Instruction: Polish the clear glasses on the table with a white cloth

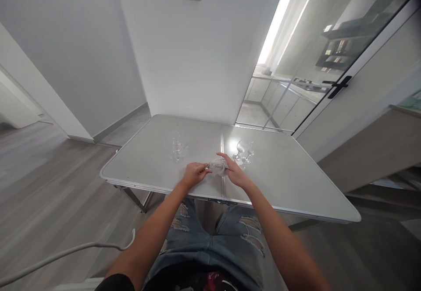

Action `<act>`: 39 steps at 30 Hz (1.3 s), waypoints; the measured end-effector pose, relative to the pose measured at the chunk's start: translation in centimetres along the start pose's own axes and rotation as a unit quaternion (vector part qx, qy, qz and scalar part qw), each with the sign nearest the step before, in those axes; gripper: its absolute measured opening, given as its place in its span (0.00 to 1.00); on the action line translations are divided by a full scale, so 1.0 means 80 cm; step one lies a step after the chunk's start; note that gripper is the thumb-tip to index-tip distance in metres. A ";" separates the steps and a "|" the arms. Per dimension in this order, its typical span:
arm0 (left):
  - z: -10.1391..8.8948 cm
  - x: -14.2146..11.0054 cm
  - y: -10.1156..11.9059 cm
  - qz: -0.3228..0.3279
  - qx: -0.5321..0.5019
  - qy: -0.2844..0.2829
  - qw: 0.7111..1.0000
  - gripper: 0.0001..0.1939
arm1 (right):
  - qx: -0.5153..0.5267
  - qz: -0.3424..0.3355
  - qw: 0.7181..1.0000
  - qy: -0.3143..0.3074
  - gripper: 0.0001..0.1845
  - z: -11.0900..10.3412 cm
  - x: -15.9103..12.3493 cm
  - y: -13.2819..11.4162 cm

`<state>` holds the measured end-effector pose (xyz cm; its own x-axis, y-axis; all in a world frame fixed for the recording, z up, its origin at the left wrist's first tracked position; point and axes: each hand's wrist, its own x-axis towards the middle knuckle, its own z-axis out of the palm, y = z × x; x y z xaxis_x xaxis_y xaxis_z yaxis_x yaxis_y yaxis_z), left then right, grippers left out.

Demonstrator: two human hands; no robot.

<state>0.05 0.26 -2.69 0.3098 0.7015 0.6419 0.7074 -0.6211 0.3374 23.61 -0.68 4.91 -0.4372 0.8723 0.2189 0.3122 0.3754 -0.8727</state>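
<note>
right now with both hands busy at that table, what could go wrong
The held glass could slip from the left hand or right hand and hit the table. The right hand is close to the stemmed glasses, so a careless swing might tip one. The clear glassware on the left barely shows against the pale tabletop, so it may be knocked.
</note>
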 end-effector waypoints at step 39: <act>-0.003 0.001 0.003 0.011 -0.001 -0.004 1.000 0.16 | -0.059 -0.011 0.997 -0.050 0.46 -0.001 0.014 -0.008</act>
<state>0.08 0.08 -2.40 0.3295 0.6902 0.6442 0.6993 -0.6368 0.3246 22.99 0.07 5.79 -0.5246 0.8301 0.1889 0.3953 0.4340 -0.8096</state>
